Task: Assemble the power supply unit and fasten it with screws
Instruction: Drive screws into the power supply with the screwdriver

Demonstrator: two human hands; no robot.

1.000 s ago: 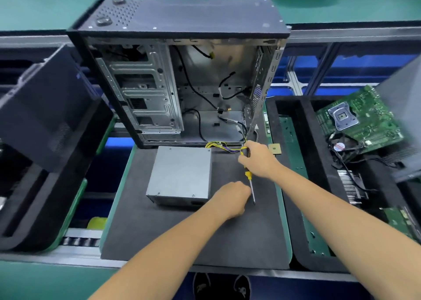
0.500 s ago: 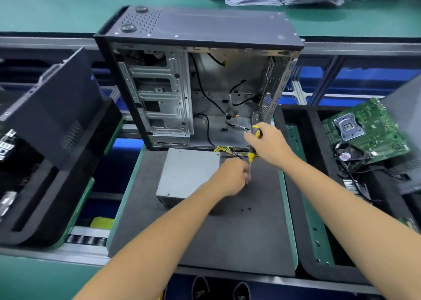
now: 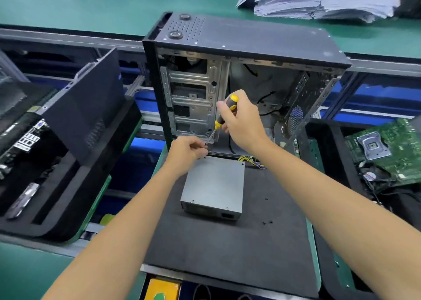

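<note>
The open computer case point(image 3: 246, 83) stands upright at the far edge of the dark foam mat point(image 3: 227, 242), its bay holding only loose cables. The power supply unit point(image 3: 214, 186) lies flat on the mat just in front of the case, outside it, with its yellow wire bundle point(image 3: 250, 160) trailing toward the opening. So the main work appears undone: the unit has yet to be seated and no fastening shows. The right hand point(image 3: 241, 122) wraps its fingers around a yellow-and-black screwdriver point(image 3: 224, 111), tip angled down toward the left hand point(image 3: 186, 149), which pinches something small and dark, probably a screw, at the tip. A few loose screws point(image 3: 267, 222) sit on the mat near the unit.
</note>
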